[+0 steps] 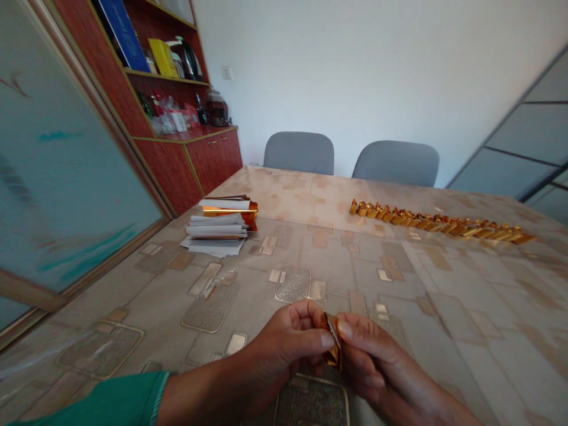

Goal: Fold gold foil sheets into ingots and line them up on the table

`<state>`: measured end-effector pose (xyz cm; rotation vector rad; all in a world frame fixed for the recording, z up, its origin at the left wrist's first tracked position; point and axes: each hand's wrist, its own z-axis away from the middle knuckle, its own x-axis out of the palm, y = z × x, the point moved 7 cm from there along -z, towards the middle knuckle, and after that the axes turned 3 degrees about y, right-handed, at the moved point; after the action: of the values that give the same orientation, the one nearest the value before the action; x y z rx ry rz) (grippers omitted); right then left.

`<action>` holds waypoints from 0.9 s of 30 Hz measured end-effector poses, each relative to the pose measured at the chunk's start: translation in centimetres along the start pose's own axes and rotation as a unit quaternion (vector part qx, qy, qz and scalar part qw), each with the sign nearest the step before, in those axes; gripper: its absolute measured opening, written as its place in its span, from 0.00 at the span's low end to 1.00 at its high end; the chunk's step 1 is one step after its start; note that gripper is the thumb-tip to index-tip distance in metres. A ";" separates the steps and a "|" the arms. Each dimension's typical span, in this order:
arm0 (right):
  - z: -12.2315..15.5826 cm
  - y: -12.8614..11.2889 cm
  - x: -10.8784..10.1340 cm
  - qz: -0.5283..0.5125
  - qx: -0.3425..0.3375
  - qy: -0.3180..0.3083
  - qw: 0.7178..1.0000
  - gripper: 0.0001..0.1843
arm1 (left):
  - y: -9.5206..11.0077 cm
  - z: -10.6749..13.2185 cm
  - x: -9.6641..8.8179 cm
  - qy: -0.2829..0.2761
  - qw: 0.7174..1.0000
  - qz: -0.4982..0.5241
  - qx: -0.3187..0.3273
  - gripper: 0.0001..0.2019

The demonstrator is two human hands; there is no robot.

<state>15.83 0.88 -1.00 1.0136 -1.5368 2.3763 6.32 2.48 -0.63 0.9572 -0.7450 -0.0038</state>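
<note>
My left hand (288, 349) and my right hand (373, 361) meet low in the view, both pinching a small folded piece of gold foil paper (332, 340) between thumbs and fingers. Much of that piece is hidden by my fingers. Up the table to the left, away from my hands, lies a loose stack of white sheets and gold-backed foil paper (219, 225). A long row of folded gold foil pieces (439, 223) runs across the far right of the table, also out of reach of my fingers.
A patterned beige table cover (337, 266) spans the table. Two grey chairs (350, 157) stand beyond its far edge. A red wooden cabinet (186, 142) with bottles and packages is at the left, beside a large glass panel (66, 165).
</note>
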 end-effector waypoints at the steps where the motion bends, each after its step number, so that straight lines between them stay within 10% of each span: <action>1: 0.0 -0.1 0.0 -0.007 0.000 -0.005 1.000 0.29 | 0.0 0.1 0.1 -0.012 1.000 0.017 -0.008 0.17; 27: 0.6 0.2 -0.6 -0.120 0.065 -0.036 0.990 0.11 | 0.0 0.3 0.4 -0.084 0.993 0.077 0.016 0.17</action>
<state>16.46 0.43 -1.42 1.2483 -1.2139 2.3167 6.40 2.15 -0.28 0.9350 -0.9755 0.0645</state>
